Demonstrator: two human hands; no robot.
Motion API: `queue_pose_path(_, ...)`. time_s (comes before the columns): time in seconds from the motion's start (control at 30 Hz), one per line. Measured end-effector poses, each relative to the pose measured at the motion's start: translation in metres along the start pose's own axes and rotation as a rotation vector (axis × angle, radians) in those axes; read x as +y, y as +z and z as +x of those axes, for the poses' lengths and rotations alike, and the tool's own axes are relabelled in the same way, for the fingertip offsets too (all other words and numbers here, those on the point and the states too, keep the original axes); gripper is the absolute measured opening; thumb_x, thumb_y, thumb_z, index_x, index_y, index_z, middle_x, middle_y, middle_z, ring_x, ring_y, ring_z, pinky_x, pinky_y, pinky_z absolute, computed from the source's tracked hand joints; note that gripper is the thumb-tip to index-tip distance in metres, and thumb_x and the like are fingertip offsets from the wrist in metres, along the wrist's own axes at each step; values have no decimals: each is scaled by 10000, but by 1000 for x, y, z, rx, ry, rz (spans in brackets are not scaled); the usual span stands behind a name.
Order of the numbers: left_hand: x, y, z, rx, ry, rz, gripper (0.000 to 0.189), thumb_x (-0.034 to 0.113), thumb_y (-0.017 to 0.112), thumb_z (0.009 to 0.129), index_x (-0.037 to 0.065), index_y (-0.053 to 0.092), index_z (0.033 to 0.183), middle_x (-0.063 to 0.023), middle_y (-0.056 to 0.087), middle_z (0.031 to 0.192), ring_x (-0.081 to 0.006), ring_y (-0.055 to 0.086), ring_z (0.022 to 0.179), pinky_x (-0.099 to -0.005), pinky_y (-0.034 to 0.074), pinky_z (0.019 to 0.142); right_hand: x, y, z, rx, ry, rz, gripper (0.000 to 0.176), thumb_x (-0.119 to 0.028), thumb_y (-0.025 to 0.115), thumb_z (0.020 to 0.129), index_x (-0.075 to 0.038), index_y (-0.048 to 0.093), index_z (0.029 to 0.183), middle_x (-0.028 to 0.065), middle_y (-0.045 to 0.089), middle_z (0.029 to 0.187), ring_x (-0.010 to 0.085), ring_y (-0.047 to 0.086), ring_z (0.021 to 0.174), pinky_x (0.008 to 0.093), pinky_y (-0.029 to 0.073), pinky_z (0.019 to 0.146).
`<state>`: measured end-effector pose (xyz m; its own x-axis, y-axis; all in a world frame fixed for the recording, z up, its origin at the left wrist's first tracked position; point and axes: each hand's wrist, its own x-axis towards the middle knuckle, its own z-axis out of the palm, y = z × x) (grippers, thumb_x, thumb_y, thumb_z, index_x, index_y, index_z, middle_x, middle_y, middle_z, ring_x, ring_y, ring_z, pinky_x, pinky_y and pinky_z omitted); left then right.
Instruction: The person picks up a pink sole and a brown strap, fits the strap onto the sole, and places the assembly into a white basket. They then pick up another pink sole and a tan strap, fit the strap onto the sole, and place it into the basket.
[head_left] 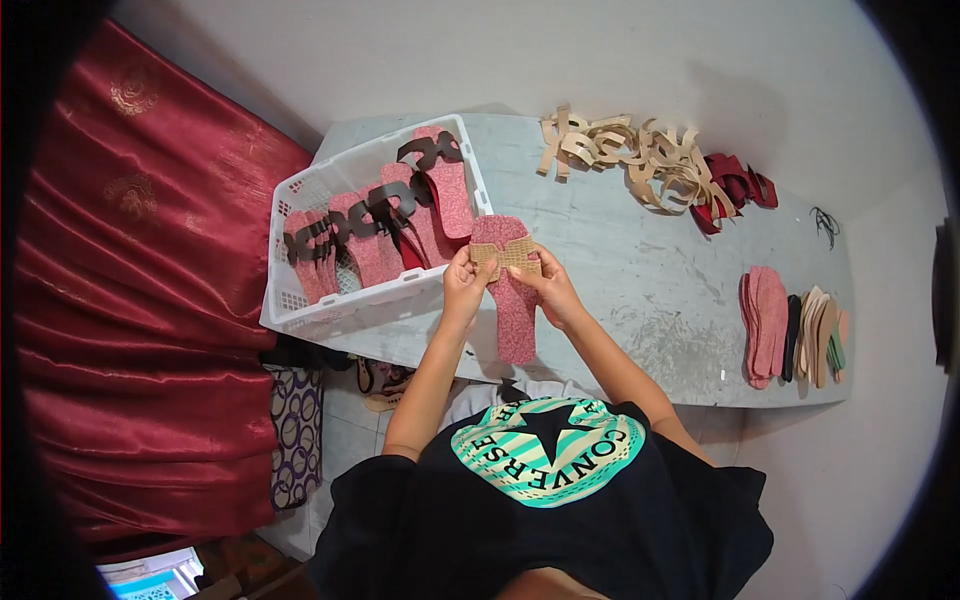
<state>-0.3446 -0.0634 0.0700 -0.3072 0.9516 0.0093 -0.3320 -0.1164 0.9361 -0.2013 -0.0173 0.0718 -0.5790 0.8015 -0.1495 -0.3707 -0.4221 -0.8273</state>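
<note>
A pink patterned sandal point(516, 325) with a tan woven strap point(520, 252) is held up over the table's front edge, between both hands. My left hand point(465, 288) is closed on the left side of the strap, thumb on top. On the opposite side, my right hand point(553, 290) grips the strap with its thumb pressed on the weave. The fingers beneath the sandal are mostly hidden. Just left of it stands a white plastic basket point(375, 312) holding several pink sandals point(365, 243) with dark brown straps.
Along the back of the grey table point(590, 290) lie piles of beige straps point(610, 140) and dark red straps point(738, 180). Stacked pink soles point(765, 320) and black, tan and green soles point(815, 335) sit at the right. A red curtain point(160, 300) hangs at the left.
</note>
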Motion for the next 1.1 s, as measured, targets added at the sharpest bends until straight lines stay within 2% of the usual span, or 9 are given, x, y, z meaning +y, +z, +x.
queue_pose_path(0.23, 23, -14, 18, 48, 15, -24, 272, 52, 588, 834, 4, 485, 1081, -61, 596, 964, -99, 573, 866, -236, 462, 761, -10, 14, 22, -75, -18, -12, 459, -95, 617, 808, -62, 434, 1227, 37, 570, 1060, 108, 550, 945, 263, 432, 833)
queue_pose_path(0.3, 28, -18, 23, 49, 7, -25, 278, 53, 588, 834, 6, 480, 1085, -61, 596, 964, -101, 573, 869, -238, 461, 761, -12, 17, 29, -74, -60, -143, 453, -103, 625, 806, -53, 443, 1219, 31, 583, 1030, 106, 551, 927, 262, 422, 843)
queue_pose_path(0.43, 34, -29, 31, 60, 6, -55, 286, 53, 587, 835, 12, 470, 1093, -65, 593, 976, -105, 572, 875, -241, 462, 761, -5, 25, 45, -77, -60, -76, 422, -80, 621, 809, -27, 457, 1195, 49, 570, 1053, 115, 537, 959, 266, 409, 868)
queue_pose_path(0.57, 38, -42, 34, 72, 17, -55, 289, 55, 586, 836, 6, 467, 1095, -72, 590, 983, -110, 571, 876, -243, 462, 766, 2, 36, 56, -84, -124, -92, 436, -73, 617, 809, -48, 449, 1211, 39, 576, 1036, 94, 548, 924, 252, 432, 829)
queue_pose_path(0.7, 37, -54, 39, 96, 115, 0, 271, 66, 564, 851, 9, 469, 1098, -64, 590, 1002, -105, 574, 883, -228, 460, 776, 2, 49, 62, -44, -144, -151, 444, -61, 610, 812, -32, 431, 1217, 64, 514, 1101, 122, 546, 957, 253, 444, 818)
queue_pose_path(0.8, 43, -65, 49, 158, 177, -1, 243, 58, 568, 847, -2, 487, 1068, -64, 593, 977, -101, 571, 860, -229, 459, 763, 3, 52, 73, -100, -157, -148, 444, -62, 607, 814, -35, 427, 1219, 74, 484, 1117, 134, 546, 960, 249, 451, 807)
queue_pose_path(0.9, 56, -85, 71, 230, 304, 31, 182, 44, 573, 839, -8, 521, 1006, -52, 598, 937, -86, 562, 814, -220, 457, 723, 7, 53, 80, -81, -128, -126, 411, -76, 593, 827, -42, 437, 1206, 71, 494, 1116, 133, 552, 958, 244, 448, 800)
queue_pose_path(1.0, 65, -113, 103, 319, 334, 67, 172, 39, 575, 834, -11, 524, 991, -52, 601, 910, -83, 563, 790, -211, 451, 692, 8, 54, 82, -83, -99, -122, 392, -137, 592, 840, -52, 451, 1196, 70, 513, 1066, 145, 554, 960, 268, 448, 836)
queue_pose_path(1.1, 67, -138, 131, 381, 357, 244, 176, 32, 574, 828, -16, 520, 988, -50, 599, 882, -84, 564, 761, -205, 443, 660, 13, 54, 88, -93, -84, -130, 357, -157, 568, 860, -47, 458, 1181, 67, 549, 1034, 151, 565, 945, 263, 450, 826)
